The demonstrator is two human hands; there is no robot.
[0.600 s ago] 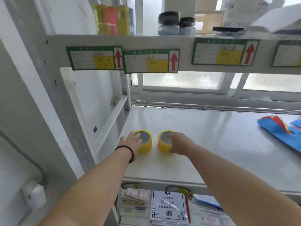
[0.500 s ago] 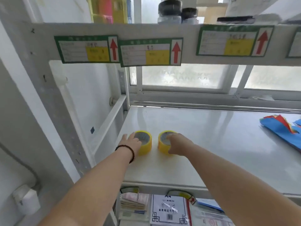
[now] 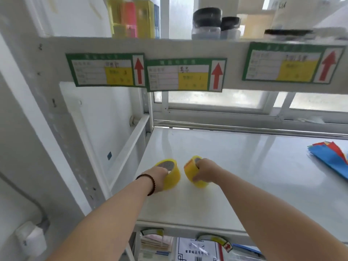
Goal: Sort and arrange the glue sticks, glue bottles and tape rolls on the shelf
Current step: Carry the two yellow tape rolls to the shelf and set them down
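The left hand (image 3: pixel 159 178) grips the left tape roll (image 3: pixel 169 174), fingers curled round its near side. The right hand (image 3: pixel 204 173) grips the right tape roll (image 3: pixel 194 174), which is tilted. Both yellow rolls are at the near left of the white shelf (image 3: pixel 244 166), just beside each other. Coloured paper (image 3: pixel 331 157) lies at the far right.

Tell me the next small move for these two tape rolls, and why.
Probably lift both clear of the shelf. The left hand grips the left tape roll, the right hand grips the right tape roll, and both rolls already look tipped up.
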